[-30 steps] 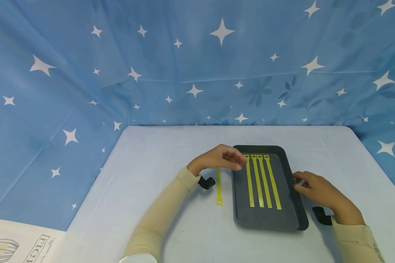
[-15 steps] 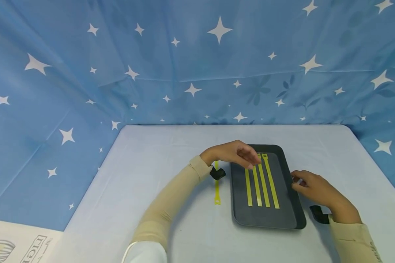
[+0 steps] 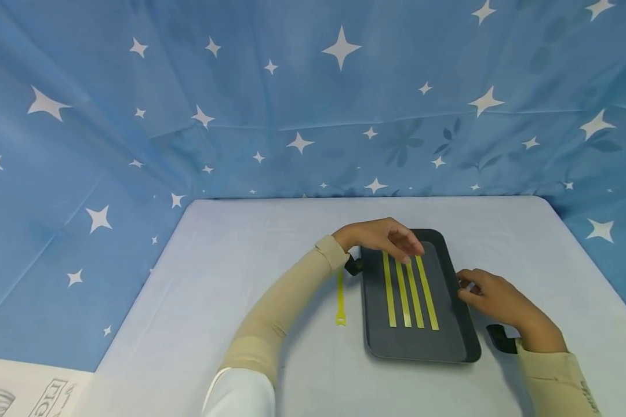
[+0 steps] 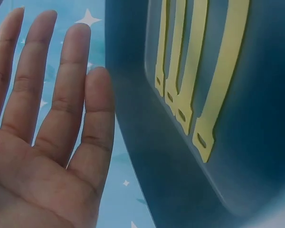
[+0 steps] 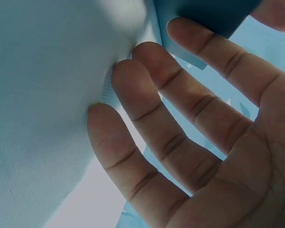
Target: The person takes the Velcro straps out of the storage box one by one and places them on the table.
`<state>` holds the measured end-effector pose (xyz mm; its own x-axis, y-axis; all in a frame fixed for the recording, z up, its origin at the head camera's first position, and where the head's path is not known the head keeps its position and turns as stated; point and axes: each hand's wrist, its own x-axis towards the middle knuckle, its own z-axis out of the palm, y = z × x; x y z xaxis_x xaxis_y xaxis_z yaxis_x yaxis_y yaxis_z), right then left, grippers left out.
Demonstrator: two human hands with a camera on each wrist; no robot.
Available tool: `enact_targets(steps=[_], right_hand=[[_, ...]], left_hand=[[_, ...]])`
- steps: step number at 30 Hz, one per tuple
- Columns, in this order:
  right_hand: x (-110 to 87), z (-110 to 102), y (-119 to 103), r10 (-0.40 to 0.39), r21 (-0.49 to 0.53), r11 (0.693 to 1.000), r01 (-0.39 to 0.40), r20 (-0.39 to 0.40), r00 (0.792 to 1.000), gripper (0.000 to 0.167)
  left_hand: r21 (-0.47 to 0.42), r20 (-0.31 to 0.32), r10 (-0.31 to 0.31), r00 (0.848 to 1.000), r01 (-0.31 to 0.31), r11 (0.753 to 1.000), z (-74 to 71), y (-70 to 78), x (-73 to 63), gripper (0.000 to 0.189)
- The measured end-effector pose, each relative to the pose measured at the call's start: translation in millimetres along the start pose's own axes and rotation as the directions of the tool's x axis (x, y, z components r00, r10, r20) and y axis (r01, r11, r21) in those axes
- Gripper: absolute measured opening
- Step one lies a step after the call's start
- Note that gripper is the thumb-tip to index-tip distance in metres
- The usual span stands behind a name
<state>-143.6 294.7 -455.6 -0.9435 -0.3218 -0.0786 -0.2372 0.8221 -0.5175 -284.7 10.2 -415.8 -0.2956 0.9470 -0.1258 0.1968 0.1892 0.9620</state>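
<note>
A dark grey tray [image 3: 412,345] lies on the white table, holding several yellow strap-like cable ties [image 3: 414,298] with slotted heads, laid side by side lengthwise. Above the tray's far part hovers my left hand [image 3: 388,238], empty, hiding the heads of some ties in the head view; the left wrist view shows its fingers [image 4: 69,85] extended and apart from the tray. My right hand [image 3: 495,295] touches the tray's right outer side with its fingertips, and its other fingers [image 5: 137,95] rest near the tablecloth. One more yellow cable tie [image 3: 341,301] lies left of the tray.
A white cloth covers the table [image 3: 229,278]. Behind it and at the left hangs a blue curtain [image 3: 271,98] with white stars. Printed cream fabric [image 3: 31,385] shows at the lower left. Black wrist cameras [image 3: 501,339] are worn on both arms.
My left hand has moved rightward, from the tray's left edge to over the ties. My right hand stays at the tray's right side. The head view has shifted slightly.
</note>
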Motion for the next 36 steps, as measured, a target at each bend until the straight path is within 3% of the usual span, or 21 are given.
enact_targets(steps=[14,23,28,36], right_hand=[[0.1,-1,1,0.003,0.006,1.0,-0.003,0.003,1.0,0.036],[-0.2,0,1,0.0,0.011,1.0,0.0,-0.001,1.0,0.035],[-0.7,0,0,0.0,0.009,1.0,0.0,-0.008,1.0,0.035],[-0.7,1,1,-0.002,0.019,1.0,0.002,-0.012,1.0,0.034]], left_hand=[[0.155,0.124,-0.057,0.991,0.038,0.987,3.0,-2.2,39.7,0.037],[0.252,0.141,-0.094,0.986,0.056,0.966,5.6,-5.5,54.7,0.033],[0.357,0.13,-0.095,0.987,0.042,0.933,10.0,-6.3,63.6,0.031],[0.514,0.027,-0.19,0.981,0.15,0.845,13.0,-8.8,73.6,0.031]])
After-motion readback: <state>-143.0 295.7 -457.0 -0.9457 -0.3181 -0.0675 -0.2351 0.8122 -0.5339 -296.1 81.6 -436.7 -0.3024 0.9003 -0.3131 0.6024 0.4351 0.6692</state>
